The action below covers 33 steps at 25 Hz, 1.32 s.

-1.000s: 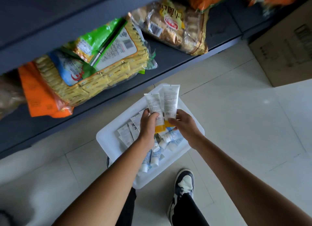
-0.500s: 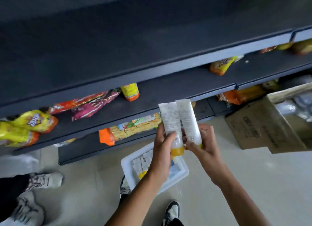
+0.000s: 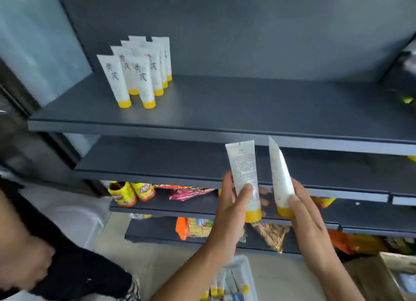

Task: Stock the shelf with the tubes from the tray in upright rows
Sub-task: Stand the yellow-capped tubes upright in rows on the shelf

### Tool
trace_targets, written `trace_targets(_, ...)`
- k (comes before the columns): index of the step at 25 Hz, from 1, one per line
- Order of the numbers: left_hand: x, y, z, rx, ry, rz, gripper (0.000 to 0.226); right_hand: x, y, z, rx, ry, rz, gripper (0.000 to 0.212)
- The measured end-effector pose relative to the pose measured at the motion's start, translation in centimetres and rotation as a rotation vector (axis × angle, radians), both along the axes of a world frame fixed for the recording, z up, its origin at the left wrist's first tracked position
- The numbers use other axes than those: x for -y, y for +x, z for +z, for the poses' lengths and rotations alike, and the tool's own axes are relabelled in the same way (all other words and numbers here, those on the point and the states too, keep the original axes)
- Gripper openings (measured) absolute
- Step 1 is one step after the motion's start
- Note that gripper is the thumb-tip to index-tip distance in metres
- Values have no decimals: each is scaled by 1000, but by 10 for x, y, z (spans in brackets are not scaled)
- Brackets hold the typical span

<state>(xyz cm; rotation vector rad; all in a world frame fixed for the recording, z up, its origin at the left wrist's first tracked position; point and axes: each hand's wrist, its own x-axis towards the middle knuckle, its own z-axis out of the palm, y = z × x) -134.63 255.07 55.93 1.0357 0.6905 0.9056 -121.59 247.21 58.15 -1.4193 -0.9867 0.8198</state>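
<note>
Dark grey shelving, top shelf [image 3: 247, 104] at 12 o'clock. Standing tubes [image 3: 139, 75] at 10 o'clock, rowed upright on yellow caps for a steady base. Left hand [image 3: 227, 201] at 5 o'clock, fingers curled round one tube [image 3: 244, 165], cap down, ready to stand. Right hand [image 3: 308, 217] at 4 o'clock, gripping a second tube [image 3: 280, 172] likewise. Tray [image 3: 246, 269] at 6 o'clock, more tubes inside.

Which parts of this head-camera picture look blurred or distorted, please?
Head view: the dark-sleeved person at lower left is motion-blurred; the dark grey metal shelf edge bows from wide-angle distortion; the upright white yellow-capped tubes are fairly sharp, their print legible.
</note>
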Motion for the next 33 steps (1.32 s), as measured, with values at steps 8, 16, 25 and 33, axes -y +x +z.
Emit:
trace_targets(8,-66,-71,55,-18,98,238,48,-93,-56,70,-9,21,191,29)
trace_targets(16,-162,-78,72,-156,244,383,51,-206,-57,92,35,49,101,32)
trace_targets(25,-239,-59,67,-359,314,567,57,-342,-24,79,234,-34,140,45)
trace_targets(33,-267,-37,62,-551,374,573,57,-444,-8,51,358,-52,184,53)
